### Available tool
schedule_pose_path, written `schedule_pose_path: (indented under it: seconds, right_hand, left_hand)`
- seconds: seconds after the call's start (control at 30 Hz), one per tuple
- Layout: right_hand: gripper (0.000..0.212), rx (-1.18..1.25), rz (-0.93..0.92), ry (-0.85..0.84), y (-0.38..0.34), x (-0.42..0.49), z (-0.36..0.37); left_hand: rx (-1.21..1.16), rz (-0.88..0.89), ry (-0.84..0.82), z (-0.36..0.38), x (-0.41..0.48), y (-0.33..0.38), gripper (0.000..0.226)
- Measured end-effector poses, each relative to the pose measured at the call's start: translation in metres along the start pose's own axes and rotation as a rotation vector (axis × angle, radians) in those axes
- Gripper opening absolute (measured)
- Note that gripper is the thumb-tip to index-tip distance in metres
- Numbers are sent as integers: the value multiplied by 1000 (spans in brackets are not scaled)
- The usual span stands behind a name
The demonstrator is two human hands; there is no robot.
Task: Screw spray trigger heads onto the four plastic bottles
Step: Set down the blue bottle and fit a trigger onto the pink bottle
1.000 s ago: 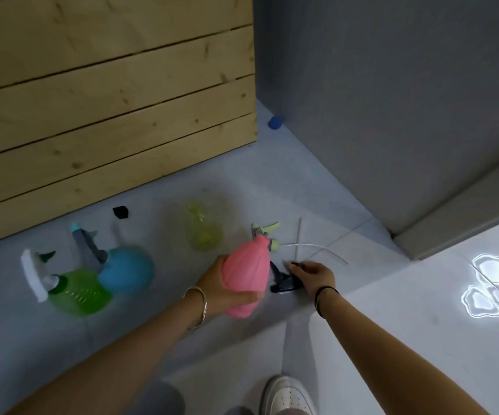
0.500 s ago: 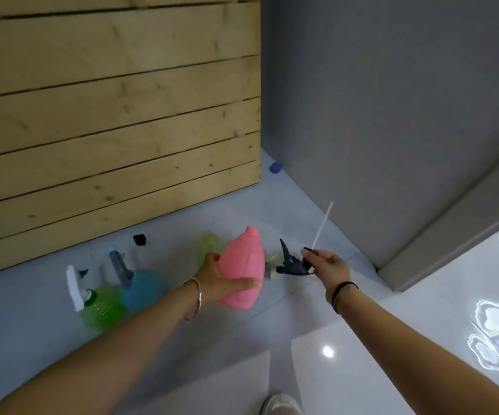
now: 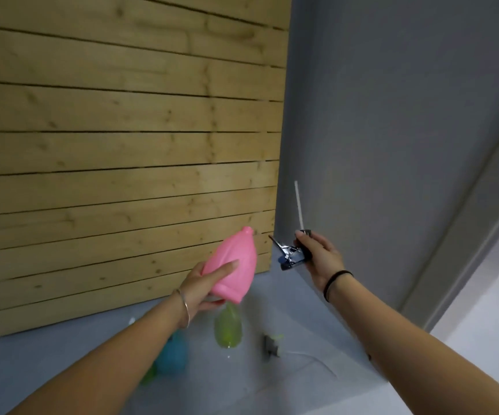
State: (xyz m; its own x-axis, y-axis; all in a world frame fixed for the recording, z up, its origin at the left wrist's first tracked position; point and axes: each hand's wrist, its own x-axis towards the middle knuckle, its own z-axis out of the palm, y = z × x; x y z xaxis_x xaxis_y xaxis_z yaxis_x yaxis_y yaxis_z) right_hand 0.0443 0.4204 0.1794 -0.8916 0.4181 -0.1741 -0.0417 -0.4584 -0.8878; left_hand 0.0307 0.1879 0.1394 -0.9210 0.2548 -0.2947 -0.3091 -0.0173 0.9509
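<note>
Lying on the near floor are the yellow-green bottle and a loose trigger head. Higher than half a second ago, the pink bottle is gripped by the left hand; the dark trigger head is pinched in the right hand, tube up. No writing is readable.
</note>
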Motion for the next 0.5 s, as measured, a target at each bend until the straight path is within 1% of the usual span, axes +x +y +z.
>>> schedule_pose_path:
  seconds: [0.13, 0.27, 0.37, 0.47, 0.5]
  right_hand:
    - [30, -49, -5, -13, -7, -26, 20]
    - [25, 39, 15, -62, 1, -45, 25]
    - [8, 51, -5, -69, 4, -53, 26]
    - [6, -46, -43, -98, 4, -56, 28]
    - [12, -60, -46, -112, 4, -56, 29]
  left_hand:
    - [-110, 46, 50, -13, -26, 7, 70]
    - [-205, 40, 72, -31, -40, 4, 63]
    - [-215, 46, 88, -46, -43, 2, 58]
    - [-261, 45, 116, -55, -41, -1, 54]
    - [-268, 34, 118, -56, -41, -2, 54]
